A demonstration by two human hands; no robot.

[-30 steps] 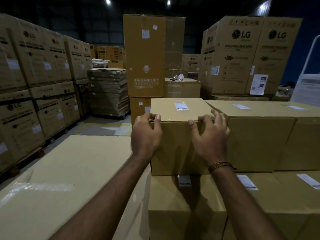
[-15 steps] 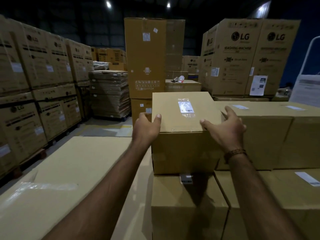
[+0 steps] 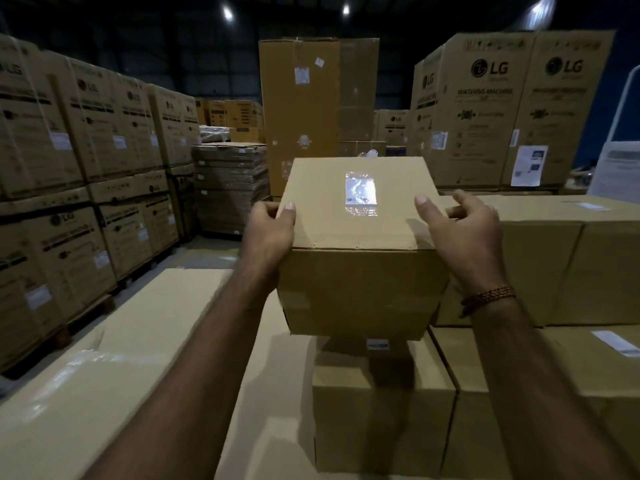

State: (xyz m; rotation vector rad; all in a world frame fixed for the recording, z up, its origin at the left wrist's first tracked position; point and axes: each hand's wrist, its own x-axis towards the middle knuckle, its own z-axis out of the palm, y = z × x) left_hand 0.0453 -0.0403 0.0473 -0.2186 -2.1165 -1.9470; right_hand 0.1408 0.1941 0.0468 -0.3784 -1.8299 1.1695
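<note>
Head cam: I see both hands on a brown carton (image 3: 356,271) at frame centre. The left hand (image 3: 268,232) clamps its left top edge, thumb flat on the top face and fingers wrapped round the side. The right hand (image 3: 464,233) sits at the right top edge with the thumb on top and the palm against the side. Its fingers are loosely curled and slightly apart past the edge, and I can't tell if the tips touch cardboard.

The carton's top face tilts toward the camera, with a shiny label pouch (image 3: 361,195) in the middle of it. The near bottom edge sits over a lower carton (image 3: 381,410), with shadow between them. I can't tell if the far edge rests on it. A neighbour carton (image 3: 547,258) is just beside it at frame right. There's a beaded bracelet (image 3: 488,296) on the right wrist.

A long flat carton (image 3: 104,375) fills the lower left. Washing machine boxes (image 3: 519,109) stand upper right, a tall carton (image 3: 299,109) top centre, and flattened cardboard (image 3: 230,181) is stacked left of centre.
</note>
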